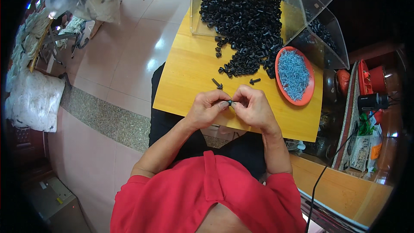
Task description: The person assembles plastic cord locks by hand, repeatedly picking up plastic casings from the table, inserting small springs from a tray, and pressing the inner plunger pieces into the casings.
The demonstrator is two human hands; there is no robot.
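My left hand [206, 109] and my right hand [255, 108] meet over the near edge of a yellow table [181, 69]. Between their pinched fingertips is a small black plastic piece [230, 103], mostly hidden by the fingers. Just beyond the hands lie two loose black parts, one long and slim [217, 83] and one shorter [255, 81]. A large heap of small black plastic clips [241, 21] spreads from a clear plastic bin [195, 17]. To the right, an oval red plate [311, 84] is filled with tiny shiny bluish-grey pieces [293, 73], too small to name.
Behind the plate stands another clear bin [340, 45] with black parts inside. A black cable [317, 185] runs down at the right, past a cluttered shelf. White stuffed bags [34, 99] sit at the left; a grey box [56, 196] is at lower left.
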